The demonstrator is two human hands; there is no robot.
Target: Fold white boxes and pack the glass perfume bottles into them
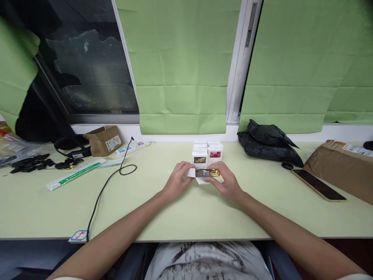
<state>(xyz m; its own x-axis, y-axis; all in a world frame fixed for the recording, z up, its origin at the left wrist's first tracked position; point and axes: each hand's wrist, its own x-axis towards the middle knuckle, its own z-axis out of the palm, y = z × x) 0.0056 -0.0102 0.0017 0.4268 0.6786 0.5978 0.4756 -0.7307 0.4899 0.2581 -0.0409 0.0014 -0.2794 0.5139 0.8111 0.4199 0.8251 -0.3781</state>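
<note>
Both of my hands meet at the middle of the pale green table [186, 217]. My left hand [177, 181] pinches a small white box [191, 172] by its end. My right hand [226, 182] grips a small bottle with a gold cap [207, 173], which lies sideways and partly inside that box. A white paper slip [203, 180] lies under them on the table. Just behind stand several small white boxes with pictures on the front [207, 153], in two short rows.
A black bag [268, 144] lies at the back right, with a phone [318, 184] and a brown parcel [340, 163] beside it. To the left are a black cable [107, 182], a cardboard box [103, 140], a power strip [132, 148] and a long white-and-green packet [75, 174].
</note>
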